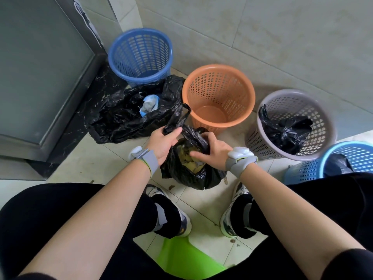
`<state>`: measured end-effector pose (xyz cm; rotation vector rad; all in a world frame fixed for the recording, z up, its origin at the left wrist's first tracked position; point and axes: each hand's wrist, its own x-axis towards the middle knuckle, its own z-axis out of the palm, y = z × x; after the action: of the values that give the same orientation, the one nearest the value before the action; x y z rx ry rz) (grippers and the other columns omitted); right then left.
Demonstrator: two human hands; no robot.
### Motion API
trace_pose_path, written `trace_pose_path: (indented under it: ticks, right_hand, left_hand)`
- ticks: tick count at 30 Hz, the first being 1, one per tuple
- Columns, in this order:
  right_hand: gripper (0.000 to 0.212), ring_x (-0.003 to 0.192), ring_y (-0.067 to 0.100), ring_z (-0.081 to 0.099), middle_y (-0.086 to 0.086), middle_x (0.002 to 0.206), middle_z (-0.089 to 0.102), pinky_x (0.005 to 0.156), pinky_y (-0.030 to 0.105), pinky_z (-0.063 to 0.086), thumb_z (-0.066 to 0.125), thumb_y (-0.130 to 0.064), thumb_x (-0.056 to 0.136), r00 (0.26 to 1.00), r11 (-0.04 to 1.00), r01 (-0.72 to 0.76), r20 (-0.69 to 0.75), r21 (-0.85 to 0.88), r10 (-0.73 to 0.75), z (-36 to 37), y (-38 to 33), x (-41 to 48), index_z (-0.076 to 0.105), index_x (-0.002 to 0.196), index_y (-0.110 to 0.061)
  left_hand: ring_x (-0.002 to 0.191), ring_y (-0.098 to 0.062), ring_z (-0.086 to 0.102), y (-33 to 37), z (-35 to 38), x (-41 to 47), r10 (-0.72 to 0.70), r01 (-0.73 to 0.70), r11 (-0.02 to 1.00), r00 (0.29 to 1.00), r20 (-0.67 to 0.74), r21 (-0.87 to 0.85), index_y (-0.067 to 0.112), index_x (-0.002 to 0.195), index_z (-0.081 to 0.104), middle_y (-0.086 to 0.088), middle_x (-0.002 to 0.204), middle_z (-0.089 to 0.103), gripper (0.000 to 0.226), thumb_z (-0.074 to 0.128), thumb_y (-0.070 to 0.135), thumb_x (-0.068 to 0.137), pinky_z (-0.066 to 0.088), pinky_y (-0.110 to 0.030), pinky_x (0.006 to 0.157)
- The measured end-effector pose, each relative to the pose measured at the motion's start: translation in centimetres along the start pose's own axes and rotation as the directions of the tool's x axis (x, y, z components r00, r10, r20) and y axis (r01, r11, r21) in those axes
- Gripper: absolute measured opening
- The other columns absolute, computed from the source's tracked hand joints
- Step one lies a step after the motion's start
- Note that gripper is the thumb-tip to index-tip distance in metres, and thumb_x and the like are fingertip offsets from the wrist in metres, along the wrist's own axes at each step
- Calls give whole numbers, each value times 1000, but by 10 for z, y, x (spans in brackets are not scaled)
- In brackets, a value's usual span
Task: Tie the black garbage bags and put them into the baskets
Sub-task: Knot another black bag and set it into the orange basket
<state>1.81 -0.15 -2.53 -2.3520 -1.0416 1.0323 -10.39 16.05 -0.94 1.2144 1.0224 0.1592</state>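
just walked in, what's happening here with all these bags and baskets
A person is tying a black bag that stands on the floor. The left hand and the right hand each grip one side of its top, which is not yet knotted. A second bag lies open to the left. A tied bag sits in the grey basket, and a fourth bag in the light blue basket. The orange basket and the blue basket hold nothing.

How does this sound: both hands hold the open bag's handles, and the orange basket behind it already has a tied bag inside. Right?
Not quite. The head view shows the orange basket empty; the tied bag sits in the grey basket. The rest stands: left hand and right hand hold the open bag by its handles.
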Motion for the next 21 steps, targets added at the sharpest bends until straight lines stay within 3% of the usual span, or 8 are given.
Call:
trace_pose_path:
  ticks: [1, 3, 6, 9, 14, 17, 19, 21]
  right_hand:
    - [72, 105, 24, 62, 1, 113, 63, 93, 38, 49, 56, -69, 84, 1000, 994, 12, 21, -105, -10, 2, 7, 0, 38, 138, -24]
    - [51, 110, 31, 61, 7, 117, 63, 93, 39, 48, 47, -59, 95, 998, 958, 6, 54, -286, 10, 4, 23, 2, 50, 127, -20]
    - [27, 103, 37, 61, 12, 112, 64, 85, 40, 48, 41, -41, 101, 997, 948, -48, 42, -316, 64, 6, 38, 2, 53, 103, -17]
    - [18, 98, 36, 61, 13, 107, 64, 80, 39, 47, 44, -33, 100, 998, 932, -11, 47, -363, 30, 7, 39, 0, 44, 92, -17]
    - [20, 106, 34, 61, 10, 112, 66, 88, 37, 42, 43, -29, 98, 978, 838, 205, 148, -506, -149, 13, 11, 10, 54, 105, -14]
    - [21, 103, 32, 62, 8, 109, 67, 82, 34, 36, 43, -27, 98, 970, 782, 241, 168, -575, -175, 19, 3, 14, 56, 110, -14]
    - [23, 102, 32, 63, 8, 109, 67, 85, 35, 40, 43, -30, 99, 971, 790, 233, 184, -568, -154, 19, 3, 15, 55, 110, -14]
    - [30, 101, 32, 63, 9, 108, 66, 88, 39, 48, 46, -42, 99, 975, 855, 209, 169, -476, -144, 19, 9, 17, 55, 109, -15]
  left_hand:
    - [54, -13, 37, -2, -1, 0, -13, 12, 998, 1000, -10, -58, 16, 82, 62, 6, 49, 35, 11, 68, 20, 90, 47, -28, 78]
    - [50, -9, 35, -7, -2, -1, -51, 48, 992, 999, -17, -121, 10, 91, 60, 9, 47, 37, 8, 67, 14, 91, 53, -26, 76]
    - [55, -10, 50, -16, -11, 1, -107, 104, 968, 994, 2, -226, 4, 105, 51, -1, 64, 51, 26, 67, -3, 85, 55, -34, 80]
    - [76, -20, 59, -20, -20, 2, -144, 143, 990, 978, 153, 18, -3, 117, 50, -9, 64, 62, 43, 67, -11, 78, 40, -40, 105]
    - [74, -14, 59, -17, -6, -6, -226, 138, 955, 911, 346, 262, 7, 118, 62, -3, 102, 73, 59, 88, 15, 66, 48, -29, 73]
    - [62, -12, 50, -16, 1, -8, -199, 111, 954, 930, 308, 280, 16, 97, 73, 5, 69, 68, 22, 77, 31, 82, 42, -31, 71]
    - [47, -13, 31, -16, 1, -8, -198, 124, 959, 936, 291, 255, 13, 91, 76, -2, 50, 42, 34, 67, 46, 87, 41, -30, 69]
    - [42, -12, 22, -17, -1, -7, -177, 121, 978, 914, 366, 171, 11, 97, 76, -5, 66, 40, 44, 60, 51, 90, 40, -28, 63]
